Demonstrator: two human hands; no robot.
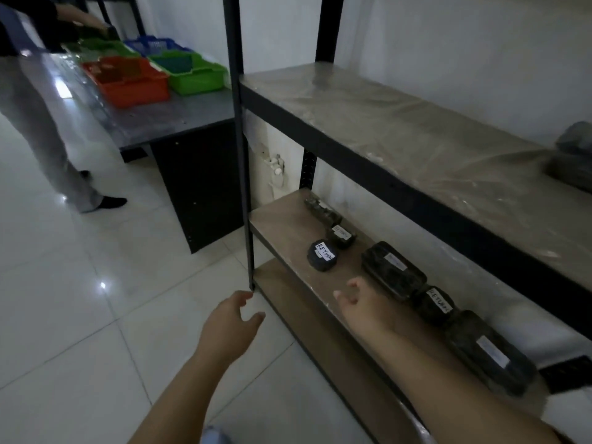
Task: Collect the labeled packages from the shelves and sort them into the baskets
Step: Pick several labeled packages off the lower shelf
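Several black wrapped packages lie on the lower wooden shelf [288, 225]. A round one labelled RETURN [322, 255] is nearest the front, another RETURN package [342, 236] sits behind it, and a long one [393, 270] lies to the right. My right hand [360, 302] reaches over this shelf, fingers apart, holding nothing, just left of the long package. My left hand [232, 322] hovers open over the floor beside the shelf post. An orange basket [126, 80], two green baskets [192, 72] and a blue basket [153, 44] stand on the grey table at upper left.
The upper shelf [400, 123] is covered in plastic film, with a dark package [571, 158] at its far right. Another person [48, 100] stands at the table [179, 113], a hand over the far baskets. A black shelf post [243, 155] rises between table and shelves. White tiled floor lies below.
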